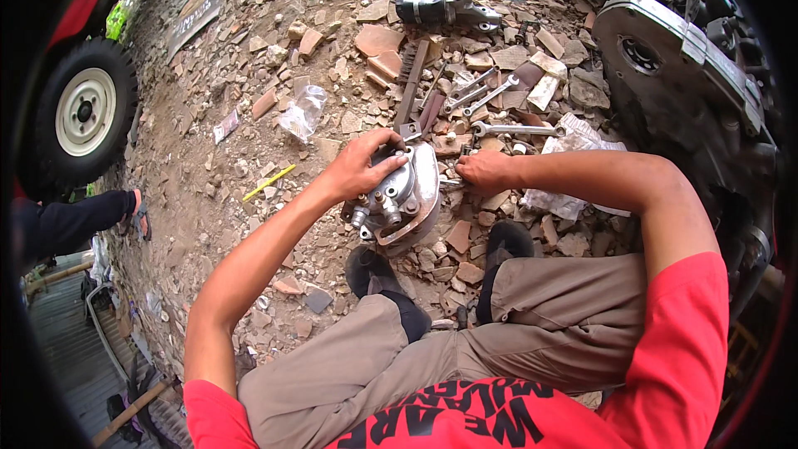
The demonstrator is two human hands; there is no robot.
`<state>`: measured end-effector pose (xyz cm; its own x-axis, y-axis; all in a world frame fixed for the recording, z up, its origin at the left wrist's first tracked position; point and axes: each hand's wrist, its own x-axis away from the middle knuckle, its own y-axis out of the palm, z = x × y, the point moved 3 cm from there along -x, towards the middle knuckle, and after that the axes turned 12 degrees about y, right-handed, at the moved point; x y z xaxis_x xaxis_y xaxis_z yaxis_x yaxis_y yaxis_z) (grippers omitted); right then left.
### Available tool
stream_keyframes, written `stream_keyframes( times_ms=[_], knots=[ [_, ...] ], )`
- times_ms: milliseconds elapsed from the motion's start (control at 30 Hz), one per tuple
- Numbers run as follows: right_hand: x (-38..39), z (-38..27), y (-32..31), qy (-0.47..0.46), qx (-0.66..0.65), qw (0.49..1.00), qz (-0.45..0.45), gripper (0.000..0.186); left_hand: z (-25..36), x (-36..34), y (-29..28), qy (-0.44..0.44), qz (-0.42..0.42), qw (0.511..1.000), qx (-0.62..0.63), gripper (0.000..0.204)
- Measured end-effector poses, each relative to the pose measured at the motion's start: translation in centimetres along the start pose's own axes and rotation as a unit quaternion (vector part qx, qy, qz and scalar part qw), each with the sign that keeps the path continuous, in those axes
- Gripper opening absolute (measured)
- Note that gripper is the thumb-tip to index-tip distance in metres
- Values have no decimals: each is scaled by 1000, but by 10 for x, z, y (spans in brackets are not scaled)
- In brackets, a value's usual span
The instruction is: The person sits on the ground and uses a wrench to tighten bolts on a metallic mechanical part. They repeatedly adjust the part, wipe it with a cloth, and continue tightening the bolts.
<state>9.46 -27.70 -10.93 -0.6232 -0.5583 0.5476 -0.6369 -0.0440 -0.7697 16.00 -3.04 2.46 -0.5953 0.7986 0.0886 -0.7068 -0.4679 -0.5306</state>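
A: Where does the metal part [427,191] lie?

B: Between the two hands, just beyond the shoes [370,273], above broken tiles [459,237]. Whether it rests on them or is held clear, I cannot tell.

A: And its long axis?

B: It runs mostly away from the person, the near end leaning a little to the left. The curved rim faces right; the stubby fittings [386,206] stick out on the left, toward the near end.

A: Which hand is nearer?

B: The left hand [364,170]; it is touching. It comes in from the left at the far end, thumb over the top and fingers bent round the edge, a fairly narrow hold. So the bulk of the part lies to the right of that grip and back toward the person.

A: The right hand [486,173]?

B: Just beside the rim, on its right, fingers curled. A short silver piece [451,184] shows between fingertips and rim. Whether the fingers close on it, I cannot tell.

A: Farther out?

B: A wrench [519,129] lies beyond the right hand, a brush [411,79] farther off, and a yellow stick [268,183] well apart on the left.
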Motion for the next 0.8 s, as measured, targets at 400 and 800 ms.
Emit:
stream_keyframes(
  times_ms=[400,800],
  knots=[
    [-3,-3,-7,8,116,989,-88,36,7,30,1,75,67,995,-9,27],
    [23,33,-166,159,-345,917,122,45,-8,14,0,39,62,997,6,34]
  ],
)
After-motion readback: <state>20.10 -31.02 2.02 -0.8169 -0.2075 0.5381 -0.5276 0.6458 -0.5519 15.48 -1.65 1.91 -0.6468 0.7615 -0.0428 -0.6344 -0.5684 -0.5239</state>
